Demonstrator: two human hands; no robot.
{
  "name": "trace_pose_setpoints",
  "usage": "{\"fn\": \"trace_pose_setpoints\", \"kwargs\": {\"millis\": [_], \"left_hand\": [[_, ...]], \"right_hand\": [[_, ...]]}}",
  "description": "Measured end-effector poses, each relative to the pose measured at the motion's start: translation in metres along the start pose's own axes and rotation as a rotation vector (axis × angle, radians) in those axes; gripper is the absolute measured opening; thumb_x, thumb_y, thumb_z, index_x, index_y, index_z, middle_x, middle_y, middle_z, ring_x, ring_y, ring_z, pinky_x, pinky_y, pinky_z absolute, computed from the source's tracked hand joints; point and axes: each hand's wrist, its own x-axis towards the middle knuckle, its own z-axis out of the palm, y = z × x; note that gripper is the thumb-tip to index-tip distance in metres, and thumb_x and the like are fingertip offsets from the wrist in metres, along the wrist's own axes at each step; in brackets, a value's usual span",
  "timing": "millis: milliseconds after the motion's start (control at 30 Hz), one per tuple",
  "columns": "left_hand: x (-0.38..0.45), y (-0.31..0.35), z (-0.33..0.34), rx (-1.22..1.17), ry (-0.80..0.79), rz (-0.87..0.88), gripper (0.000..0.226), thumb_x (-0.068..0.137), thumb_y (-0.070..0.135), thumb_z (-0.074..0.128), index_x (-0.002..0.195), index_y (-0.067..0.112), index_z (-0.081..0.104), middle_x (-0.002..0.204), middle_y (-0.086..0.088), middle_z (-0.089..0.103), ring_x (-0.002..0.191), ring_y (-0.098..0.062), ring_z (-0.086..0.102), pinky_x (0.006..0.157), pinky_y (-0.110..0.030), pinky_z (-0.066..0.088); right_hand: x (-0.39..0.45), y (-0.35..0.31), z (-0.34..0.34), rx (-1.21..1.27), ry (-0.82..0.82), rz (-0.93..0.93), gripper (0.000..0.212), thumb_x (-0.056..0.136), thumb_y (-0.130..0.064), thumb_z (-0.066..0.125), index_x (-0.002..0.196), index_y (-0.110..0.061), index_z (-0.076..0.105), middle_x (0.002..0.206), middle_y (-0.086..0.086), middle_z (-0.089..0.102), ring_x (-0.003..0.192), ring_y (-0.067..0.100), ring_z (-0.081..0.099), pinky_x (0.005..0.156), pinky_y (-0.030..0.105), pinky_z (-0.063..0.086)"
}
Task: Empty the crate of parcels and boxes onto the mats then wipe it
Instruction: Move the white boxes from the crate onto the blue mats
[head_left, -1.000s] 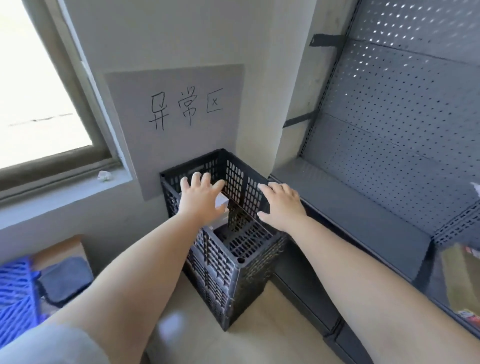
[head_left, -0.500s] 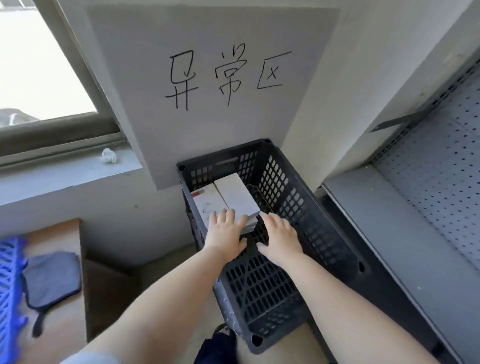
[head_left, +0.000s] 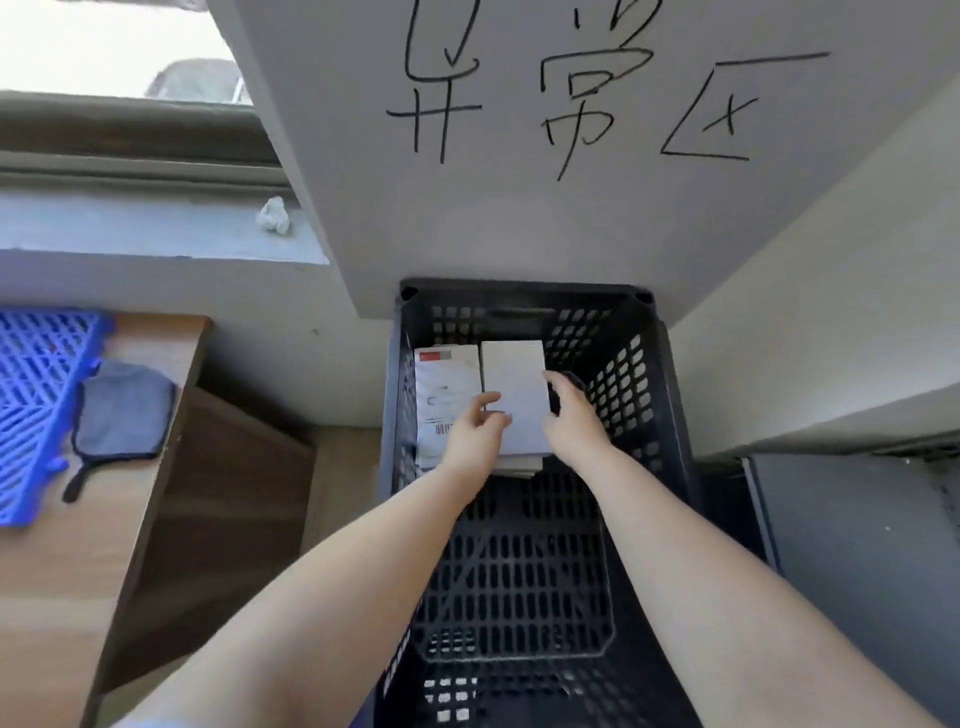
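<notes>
A black perforated crate stands on the floor against the wall. Inside, at its far end, lie a plain white box and, to its left, a white parcel with a red mark and a barcode label. Both my arms reach down into the crate. My left hand grips the white box's left edge, over the seam with the parcel. My right hand grips the box's right edge, fingers curled round its side. A blue slatted mat lies on the wooden table at left with a grey cloth beside it.
The wooden table stands left of the crate, a narrow strip of floor between them. A grey metal shelf runs along the right. A window sill with a crumpled white scrap is at the upper left. A handwritten sign hangs above the crate.
I have leaned in over the crate. Both hands went from hovering above its rim down inside, and now close on the two sides of the white box.
</notes>
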Motion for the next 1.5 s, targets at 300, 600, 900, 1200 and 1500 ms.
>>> {"fn": "trace_pose_setpoints", "kwargs": {"millis": [300,600,900,1200,1500], "left_hand": [[0.022,-0.012,0.019,-0.706,0.104,-0.229,0.059,0.102,0.061,0.024,0.142,0.026,0.049,0.136,-0.012,0.057,0.131,-0.029,0.048,0.102,-0.051,0.042],[0.025,-0.002,0.007,-0.592,0.097,-0.228,0.082,0.093,0.073,0.002,0.146,0.027,0.046,0.151,-0.020,0.042,0.140,-0.035,0.038,0.116,-0.050,0.029],[0.017,0.005,-0.002,-0.566,0.082,-0.243,0.084,0.091,0.076,0.002,0.148,0.029,0.044,0.154,-0.021,0.036,0.147,-0.035,0.027,0.117,-0.056,0.023],[0.006,-0.002,-0.006,-0.588,0.081,-0.273,0.081,0.093,0.075,0.007,0.147,0.028,0.046,0.152,-0.016,0.042,0.144,-0.034,0.032,0.115,-0.060,0.025],[-0.019,0.018,-0.008,-0.630,0.063,-0.179,0.054,0.103,0.058,0.026,0.133,0.027,0.059,0.136,-0.009,0.059,0.124,-0.031,0.055,0.108,-0.054,0.038]], "right_hand": [[0.022,0.031,0.013,0.483,-0.113,0.107,0.054,0.103,-0.009,0.040,0.153,-0.025,0.028,0.151,0.000,0.039,0.122,0.017,0.046,0.096,0.029,0.042],[0.024,0.037,0.026,0.720,-0.176,0.245,0.054,0.097,0.000,0.039,0.146,-0.021,0.043,0.134,0.001,0.055,0.114,0.019,0.052,0.091,0.030,0.041],[0.029,0.051,0.023,1.097,-0.196,0.398,0.032,0.105,-0.019,0.044,0.134,-0.023,0.055,0.134,0.003,0.060,0.122,0.023,0.055,0.108,0.045,0.043],[0.028,0.037,0.012,0.789,-0.098,0.256,0.070,0.088,-0.012,0.072,0.148,-0.027,0.041,0.128,0.005,0.060,0.112,0.022,0.060,0.087,0.033,0.052],[0.001,0.027,-0.049,1.157,-0.365,0.178,0.045,0.097,-0.005,0.055,0.136,-0.027,0.055,0.122,0.007,0.069,0.100,0.024,0.066,0.072,0.038,0.057]]}}
